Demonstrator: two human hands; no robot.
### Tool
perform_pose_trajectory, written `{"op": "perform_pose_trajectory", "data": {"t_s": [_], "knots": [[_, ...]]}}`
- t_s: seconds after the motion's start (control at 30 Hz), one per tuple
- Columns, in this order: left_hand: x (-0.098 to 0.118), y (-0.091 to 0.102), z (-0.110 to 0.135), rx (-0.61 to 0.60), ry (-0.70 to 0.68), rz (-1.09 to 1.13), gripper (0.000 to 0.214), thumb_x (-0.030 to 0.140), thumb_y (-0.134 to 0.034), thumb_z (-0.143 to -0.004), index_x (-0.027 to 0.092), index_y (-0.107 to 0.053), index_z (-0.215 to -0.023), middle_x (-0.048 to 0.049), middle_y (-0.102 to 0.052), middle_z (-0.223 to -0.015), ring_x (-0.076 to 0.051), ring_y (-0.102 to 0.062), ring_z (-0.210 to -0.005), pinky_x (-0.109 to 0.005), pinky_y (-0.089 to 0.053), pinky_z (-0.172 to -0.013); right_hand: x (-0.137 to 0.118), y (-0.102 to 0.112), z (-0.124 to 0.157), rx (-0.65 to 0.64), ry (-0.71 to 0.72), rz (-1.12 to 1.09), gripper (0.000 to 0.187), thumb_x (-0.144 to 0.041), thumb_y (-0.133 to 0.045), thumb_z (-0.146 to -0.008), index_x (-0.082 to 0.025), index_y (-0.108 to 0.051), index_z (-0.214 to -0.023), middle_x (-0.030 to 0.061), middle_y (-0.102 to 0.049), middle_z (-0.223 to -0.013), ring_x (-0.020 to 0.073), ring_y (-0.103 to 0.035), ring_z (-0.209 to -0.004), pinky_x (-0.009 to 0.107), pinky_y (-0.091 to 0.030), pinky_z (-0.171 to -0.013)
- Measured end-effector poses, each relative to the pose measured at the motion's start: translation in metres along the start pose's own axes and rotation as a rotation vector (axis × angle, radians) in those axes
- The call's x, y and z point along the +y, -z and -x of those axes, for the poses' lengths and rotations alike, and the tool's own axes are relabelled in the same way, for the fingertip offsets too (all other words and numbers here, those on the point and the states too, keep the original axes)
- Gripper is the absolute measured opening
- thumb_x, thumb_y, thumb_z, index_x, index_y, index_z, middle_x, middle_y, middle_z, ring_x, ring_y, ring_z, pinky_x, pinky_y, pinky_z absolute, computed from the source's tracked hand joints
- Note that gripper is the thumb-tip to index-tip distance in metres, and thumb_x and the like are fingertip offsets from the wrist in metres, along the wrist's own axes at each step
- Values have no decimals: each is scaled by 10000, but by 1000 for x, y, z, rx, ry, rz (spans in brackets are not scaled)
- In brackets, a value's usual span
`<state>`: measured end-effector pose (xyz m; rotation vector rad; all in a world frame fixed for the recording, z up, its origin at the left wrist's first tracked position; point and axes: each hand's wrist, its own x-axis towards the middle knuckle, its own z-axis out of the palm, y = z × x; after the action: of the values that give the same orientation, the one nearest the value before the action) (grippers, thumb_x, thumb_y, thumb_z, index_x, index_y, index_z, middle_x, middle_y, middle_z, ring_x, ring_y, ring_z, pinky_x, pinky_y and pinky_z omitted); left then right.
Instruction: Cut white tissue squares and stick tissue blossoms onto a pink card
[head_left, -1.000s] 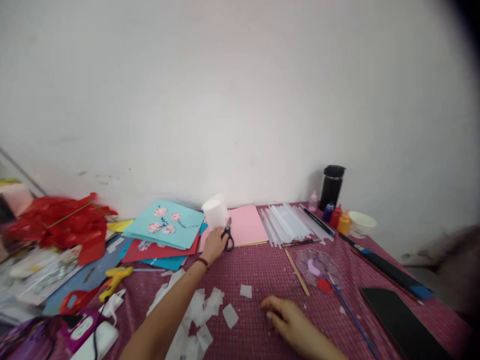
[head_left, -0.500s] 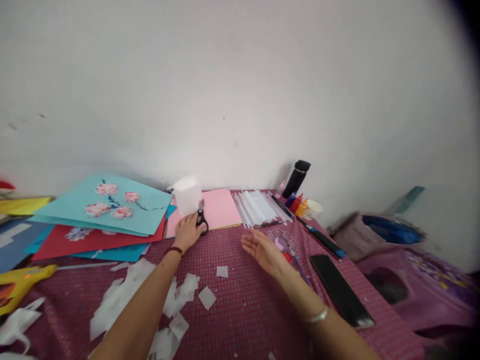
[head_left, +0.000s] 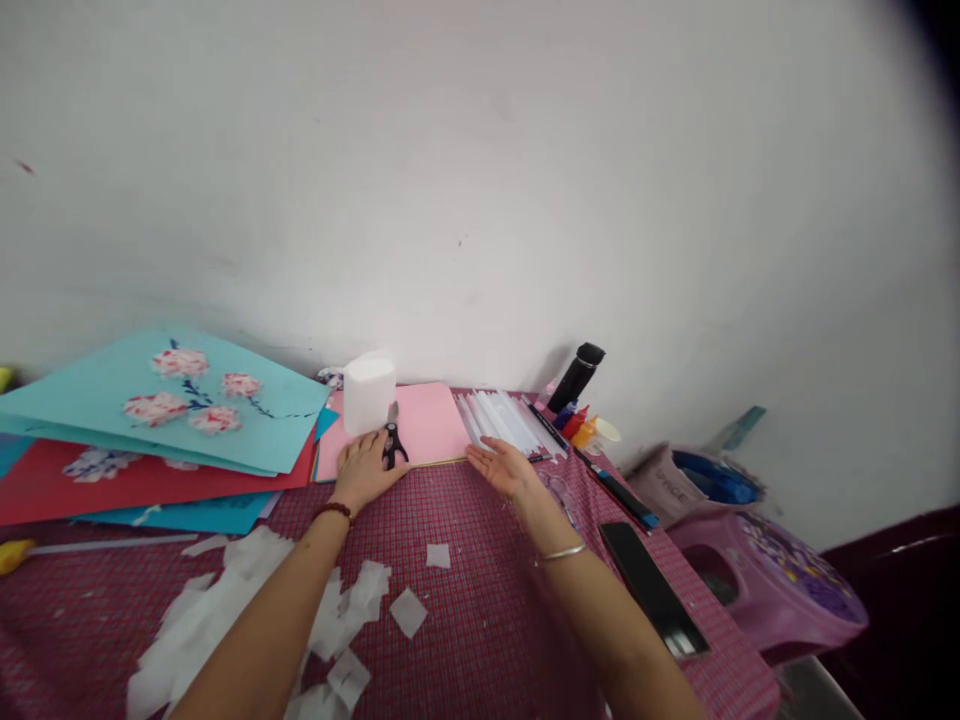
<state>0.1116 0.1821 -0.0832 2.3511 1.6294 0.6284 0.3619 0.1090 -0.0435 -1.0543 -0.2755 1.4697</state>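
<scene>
My left hand [head_left: 363,472] lies spread on the near left corner of a stack of pink paper [head_left: 431,420], thumb out to the right. Black-handled scissors [head_left: 393,440] rest on the paper beside its fingers; whether they touch is unclear. Behind the hand a white tissue roll [head_left: 369,396] stands on the stack. My right hand [head_left: 501,470] is open and holds nothing, its fingertips near the stack's right corner. Just behind it lies a row of whitish translucent sticks [head_left: 506,418]. The right hand and wrist partly cover a clear palette [head_left: 556,490].
Turquoise card with tissue flowers [head_left: 277,440] lies over red card at left. Cut tissue squares [head_left: 409,612] litter the cloth. At right are a black phone [head_left: 652,588], small paint bottles [head_left: 577,425], a black flask [head_left: 577,378] and a pink stool [head_left: 757,570].
The view has shifted leftward across the table objects. My right hand has moved forward, closer to the paper stack and sticks. The left hand stays by the scissors, its fingers slightly further left of them.
</scene>
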Motion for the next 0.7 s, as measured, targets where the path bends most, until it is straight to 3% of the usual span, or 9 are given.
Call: {"op": "perform_pose_trajectory", "data": {"t_s": [0.27, 0.5, 0.7], "knots": [[4, 4, 3, 9, -16, -31, 608, 489, -389, -823, 150, -439, -1326, -119, -470, -1377, -300, -366, -1259, -435, -228, -1044, -8, -8, -25, 104, -93, -27, 235, -220, -415, -862, -190, -391, -1094, 158, -515, -1124, 210, -632, -916, 356, -559, -668], [2, 0, 4, 43, -25, -36, 594, 464, -390, -827, 135, -451, -1318, -127, -482, -1364, -305, -378, -1250, -440, -237, -1041, -1, -10, -35, 79, -36, 15, 96, -210, -367, -863, -215, -449, -913, 59, -586, -847, 180, -630, -780, 356, -541, -695], [3, 0, 4, 61, -25, -39, 569, 452, -407, -824, 153, -467, -1305, -123, -498, -1350, -302, -397, -1238, -441, -253, -1034, 7, -27, -51, -6, 59, 170, 152, -223, -360, -885, -203, -504, -842, 37, -625, -769, 144, -643, -727, 299, -534, -731]]}}
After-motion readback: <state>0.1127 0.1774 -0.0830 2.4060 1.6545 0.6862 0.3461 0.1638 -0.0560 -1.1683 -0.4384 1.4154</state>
